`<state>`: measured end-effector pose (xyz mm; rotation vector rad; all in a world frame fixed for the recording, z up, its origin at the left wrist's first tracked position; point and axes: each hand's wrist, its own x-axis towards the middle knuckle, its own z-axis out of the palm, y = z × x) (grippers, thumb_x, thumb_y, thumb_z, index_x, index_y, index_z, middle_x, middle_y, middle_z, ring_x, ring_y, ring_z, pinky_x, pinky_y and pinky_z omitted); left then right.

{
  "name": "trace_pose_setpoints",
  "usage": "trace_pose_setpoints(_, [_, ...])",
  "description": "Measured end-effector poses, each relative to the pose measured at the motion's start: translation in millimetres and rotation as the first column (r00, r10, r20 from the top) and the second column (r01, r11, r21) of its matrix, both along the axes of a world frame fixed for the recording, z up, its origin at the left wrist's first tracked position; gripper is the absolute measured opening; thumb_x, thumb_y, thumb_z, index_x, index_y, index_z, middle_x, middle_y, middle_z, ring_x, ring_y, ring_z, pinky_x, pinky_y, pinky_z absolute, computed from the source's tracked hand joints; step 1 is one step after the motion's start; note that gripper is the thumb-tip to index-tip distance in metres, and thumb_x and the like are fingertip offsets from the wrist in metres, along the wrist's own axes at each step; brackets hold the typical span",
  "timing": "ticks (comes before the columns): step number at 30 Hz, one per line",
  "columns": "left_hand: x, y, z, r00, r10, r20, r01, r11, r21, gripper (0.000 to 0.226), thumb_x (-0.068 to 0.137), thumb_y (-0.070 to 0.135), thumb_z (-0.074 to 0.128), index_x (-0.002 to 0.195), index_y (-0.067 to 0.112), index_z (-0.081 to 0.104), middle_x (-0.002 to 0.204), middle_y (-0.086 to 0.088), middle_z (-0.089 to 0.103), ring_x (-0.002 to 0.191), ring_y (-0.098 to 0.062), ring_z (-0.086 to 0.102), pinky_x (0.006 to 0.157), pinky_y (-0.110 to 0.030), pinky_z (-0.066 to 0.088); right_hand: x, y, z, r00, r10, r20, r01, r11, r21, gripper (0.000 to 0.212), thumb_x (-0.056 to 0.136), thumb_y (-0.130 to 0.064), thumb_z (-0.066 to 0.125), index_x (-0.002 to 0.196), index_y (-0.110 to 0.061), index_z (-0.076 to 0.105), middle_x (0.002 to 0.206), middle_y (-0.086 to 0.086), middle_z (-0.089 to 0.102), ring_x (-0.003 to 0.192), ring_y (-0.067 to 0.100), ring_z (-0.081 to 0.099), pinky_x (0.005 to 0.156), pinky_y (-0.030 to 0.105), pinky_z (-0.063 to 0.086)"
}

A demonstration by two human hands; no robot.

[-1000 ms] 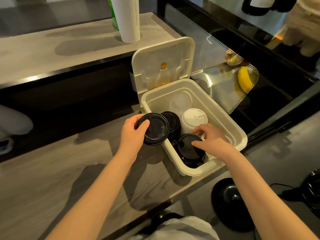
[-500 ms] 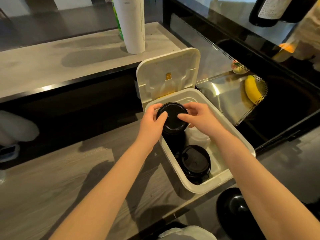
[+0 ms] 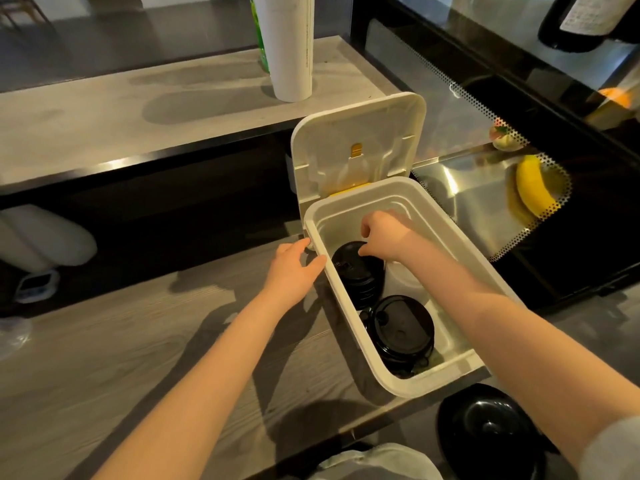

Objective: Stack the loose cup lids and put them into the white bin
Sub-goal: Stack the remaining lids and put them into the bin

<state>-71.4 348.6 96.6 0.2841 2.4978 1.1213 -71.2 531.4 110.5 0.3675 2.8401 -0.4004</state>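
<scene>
Inside the white plastic bin [image 3: 426, 382], the right hand [image 3: 384, 233] is gripping the far stack's top round black lid [image 3: 348, 259]. The open left hand [image 3: 294, 268] is touching the bin's left rim.

Dim, warm light comes from the right: the roll [image 3: 287, 46] and both arms [image 3: 214, 358] throw soft shadows leftward over shelf [image 3: 86, 126] and counter [image 3: 104, 375]. Glare streaks the steel tray [image 3: 460, 188]. Black lids [image 3: 398, 327] lose detail in shade. Straight edges bow near the corners.
</scene>
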Motion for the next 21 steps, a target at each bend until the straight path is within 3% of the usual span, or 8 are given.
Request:
trace_pose_setpoints(3, [-1.1,-0.7,-0.1,1.0,-0.015,-0.014,0.015,1.0,-0.019,0.056,0.095,0.034,0.05,0.146,0.019,0.031,0.145,-0.007,0.033,0.129,-0.023,0.039,0.102,-0.033,0.035,7.2,-1.4,-2.7,0.995,0.094,-0.024,-0.089,0.985,0.146,0.033,0.087,-0.03,0.063,0.117,-0.018,0.057,0.111,0.003,0.06,0.094,0.022,0.056,0.069,0.027,0.041])
trace_pose_setpoints(6, [-2.3,-1.3,-1.9,0.998,-0.041,-0.038,0.039,0.998,-0.056,0.056,0.095,0.036,0.049,0.146,0.019,0.032,0.144,-0.007,0.034,0.129,-0.024,0.039,0.102,-0.034,0.035,14.4,1.7,-5.2,0.976,0.194,-0.094,-0.185,0.978,0.093,0.046,0.089,-0.037,0.059,0.132,-0.024,0.049,0.123,0.001,0.055,0.113,0.022,0.049,0.08,0.03,0.043])
trace_pose_setpoints(10, [-4.5,-1.6,-2.8,0.996,-0.065,-0.058,0.06,0.994,-0.095,0.057,0.095,0.037,0.049,0.145,0.019,0.032,0.142,-0.007,0.036,0.127,-0.023,0.039,0.1,-0.033,0.035,23.4,3.6,-7.4,0.941,0.337,0.024,-0.337,0.934,0.119,0.062,0.081,-0.045,0.066,0.138,-0.028,0.045,0.133,-0.001,0.048,0.122,0.021,0.037,0.088,0.033,0.035])
trace_pose_setpoints(16, [-8.3,-8.7,5.8,0.984,-0.156,-0.082,0.138,0.973,-0.186,0.056,0.095,0.041,0.047,0.145,0.018,0.034,0.143,-0.007,0.036,0.132,-0.024,0.034,0.106,-0.037,0.032,23.0,-5.7,1.0,0.946,0.322,0.021,-0.321,0.93,0.18,0.054,0.086,-0.043,0.06,0.135,-0.024,0.047,0.132,0.001,0.049,0.124,0.023,0.036,0.097,0.038,0.036])
trace_pose_setpoints(21, [-17.1,-40.6,32.6,0.912,-0.302,-0.276,0.171,0.894,-0.413,0.05,0.095,0.041,0.047,0.137,0.014,0.044,0.137,-0.008,0.046,0.126,-0.025,0.043,0.102,-0.042,0.041,19.9,-31.9,34.8,0.947,0.262,-0.187,-0.243,0.963,0.12,0.047,0.09,-0.04,0.056,0.132,-0.021,0.049,0.129,0.004,0.053,0.123,0.026,0.042,0.093,0.039,0.041])
